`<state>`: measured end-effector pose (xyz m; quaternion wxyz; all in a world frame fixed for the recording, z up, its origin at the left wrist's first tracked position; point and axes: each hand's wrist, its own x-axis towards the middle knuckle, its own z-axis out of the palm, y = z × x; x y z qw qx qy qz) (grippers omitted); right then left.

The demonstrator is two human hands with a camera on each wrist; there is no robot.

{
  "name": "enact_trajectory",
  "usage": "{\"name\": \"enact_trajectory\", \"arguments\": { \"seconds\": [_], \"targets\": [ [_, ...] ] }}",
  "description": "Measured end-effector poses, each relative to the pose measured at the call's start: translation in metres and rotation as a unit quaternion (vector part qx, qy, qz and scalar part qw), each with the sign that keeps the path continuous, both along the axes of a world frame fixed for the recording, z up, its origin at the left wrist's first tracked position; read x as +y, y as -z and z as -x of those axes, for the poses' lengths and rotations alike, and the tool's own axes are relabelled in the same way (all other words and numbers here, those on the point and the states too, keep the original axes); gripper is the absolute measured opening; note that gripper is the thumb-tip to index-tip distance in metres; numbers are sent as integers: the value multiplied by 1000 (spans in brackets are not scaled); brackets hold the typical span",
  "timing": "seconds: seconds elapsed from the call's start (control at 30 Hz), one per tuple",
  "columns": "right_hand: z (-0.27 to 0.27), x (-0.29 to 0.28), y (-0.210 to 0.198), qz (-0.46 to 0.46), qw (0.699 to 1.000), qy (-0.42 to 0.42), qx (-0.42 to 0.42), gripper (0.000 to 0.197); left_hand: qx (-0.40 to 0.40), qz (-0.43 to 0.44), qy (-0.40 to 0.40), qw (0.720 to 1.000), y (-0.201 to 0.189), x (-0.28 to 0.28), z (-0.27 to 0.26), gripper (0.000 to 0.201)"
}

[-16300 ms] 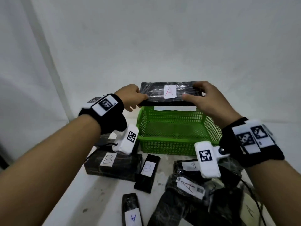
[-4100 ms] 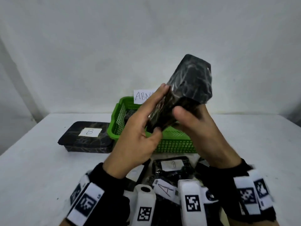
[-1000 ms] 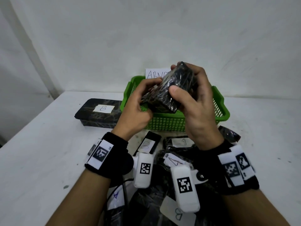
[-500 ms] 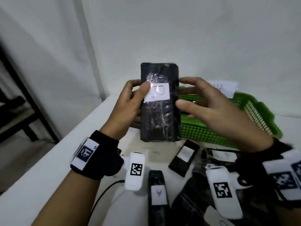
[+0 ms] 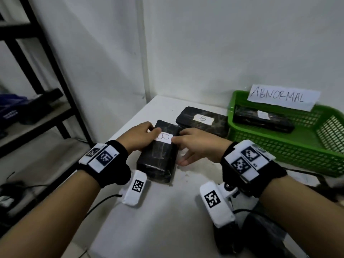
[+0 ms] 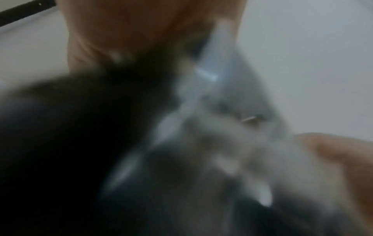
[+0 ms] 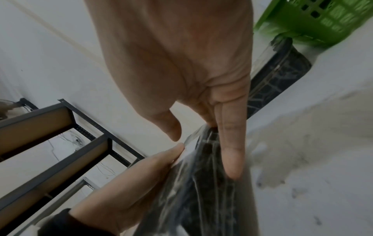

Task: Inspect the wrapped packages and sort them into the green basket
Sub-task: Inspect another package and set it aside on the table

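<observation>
Far left: a dark metal shelving rack (image 5: 46,75) stands beside the white table (image 5: 167,220). Left hand (image 5: 139,136) grips the left edge of a black film-wrapped package (image 5: 158,157), thumb lying across the corner of its white label, which reads "B". The package lies flat on the table, long axis running away from the viewer. Right hand (image 5: 197,144) touches the package's right side with fingers nearly straight; in the right wrist view 1 finger (image 7: 232,151) lies extended along the wrapped side, and the thumb sits near the label (a firm grasp by this hand is not evident). Just behind, a 2nd wrapped package (image 5: 202,121), also labelled "B", rests on the table, touching or just beside the green basket (image 5: 297,151). The basket holds 1 wrapped package (image 5: 262,121) with an unreadable label and carries a paper sign (image 5: 283,97) reading "ABNORMAL". The left wrist view is blurred.
</observation>
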<state>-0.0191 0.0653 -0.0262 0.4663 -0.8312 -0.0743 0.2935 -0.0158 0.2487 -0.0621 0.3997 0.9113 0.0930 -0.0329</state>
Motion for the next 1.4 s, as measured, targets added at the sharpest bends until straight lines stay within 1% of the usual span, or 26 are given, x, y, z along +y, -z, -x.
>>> {"name": "enact_trajectory", "arguments": {
  "seconds": [0.07,0.1,0.17,0.2,0.23,0.3,0.33,0.37,0.43,0.5,0.57,0.63,0.67,0.73,0.77,0.83,0.93,1.0,1.1,1.2,1.27,1.33,1.37,1.4],
  "targets": [
    [-2,4,4,27,999,-11,14,16,14,-111,28,993,8,4,-5,36],
    [-5,4,5,44,999,-16,12,20,19,-146,39,988,11,4,-7,37],
    [-12,4,5,89,995,-25,-24,31,27,-167,49,984,16,3,-13,37],
    [-16,3,5,130,988,-34,-73,33,25,-169,49,984,17,2,-16,37],
    [-23,1,6,185,971,-43,-144,35,17,-172,46,984,17,1,-17,35],
    [-39,-3,9,296,911,-44,-284,48,-12,-184,38,982,17,-1,-22,35],
    [-50,-5,12,329,886,-37,-325,57,-28,-189,35,981,15,-3,-23,38],
    [-62,-6,14,347,871,-36,-345,67,-39,-191,35,980,11,-4,-25,40],
    [-84,-5,17,395,850,-64,-344,88,-57,-168,36,984,1,-7,-26,40],
    [-105,-8,18,447,836,-74,-309,103,-72,-125,41,989,-13,-12,-30,35],
    [-124,-10,27,470,830,-70,-291,106,-74,-89,48,992,-22,-17,-29,30],
    [-140,-12,39,489,828,-60,-269,103,-67,-41,58,995,-23,-19,-28,28],
    [-144,-12,43,488,831,-48,-261,101,-63,-11,59,996,-22,-19,-27,27],
    [-144,-11,42,442,854,-37,-271,98,-62,45,50,996,-22,-19,-23,26],
    [-139,-9,38,419,870,-28,-260,100,-64,69,43,995,-23,-19,-21,26],
    [-131,-5,23,370,894,3,-251,100,-69,112,23,991,-30,-21,-18,33],
    [-125,-1,1,295,910,62,-285,104,-66,171,-6,983,-44,-30,-14,44],
    [-116,-1,-17,250,917,72,-301,110,-62,204,-9,977,-53,-40,-13,48],
    [-97,-12,-42,203,925,44,-318,122,-83,253,10,964,-65,-58,-12,56],
    [-78,-41,-64,165,931,23,-326,133,-132,287,29,948,-73,-75,-11,49],
    [-65,-69,-73,94,939,32,-328,128,-168,295,31,940,-75,-85,-9,46],
    [-52,-100,-77,3,945,68,-320,115,-212,296,42,930,-76,-96,-10,53],
    [-46,-115,-78,-29,942,90,-322,102,-228,308,50,922,-76,-102,-11,55],
    [-40,-130,-77,-48,936,112,-329,81,-234,328,64,913,-77,-111,-12,54]
  ]
}}
